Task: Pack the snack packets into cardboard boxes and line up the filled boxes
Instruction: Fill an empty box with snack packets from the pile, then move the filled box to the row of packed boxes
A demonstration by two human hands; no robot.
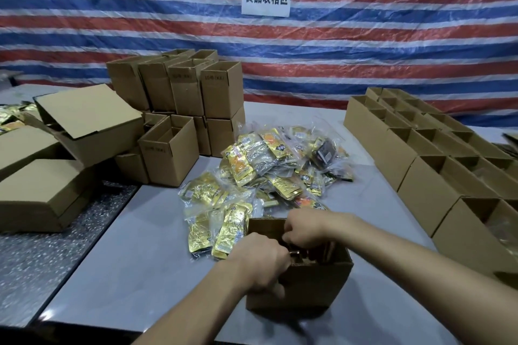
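An open cardboard box (314,286) stands on the grey table near me. My left hand (256,263) grips its left wall, thumb outside on the front face and fingers curled over the rim. My right hand (301,228) reaches into the box from above with curled fingers; what it holds is hidden inside. Just beyond the box lies a heap of gold and yellow snack packets (269,173) in clear wrap.
Rows of open boxes (426,148) run along the right side of the table. A stack of empty boxes (179,109) stands at the back left, with larger flat cartons (47,193) further left. A striped tarp with paper signs hangs behind.
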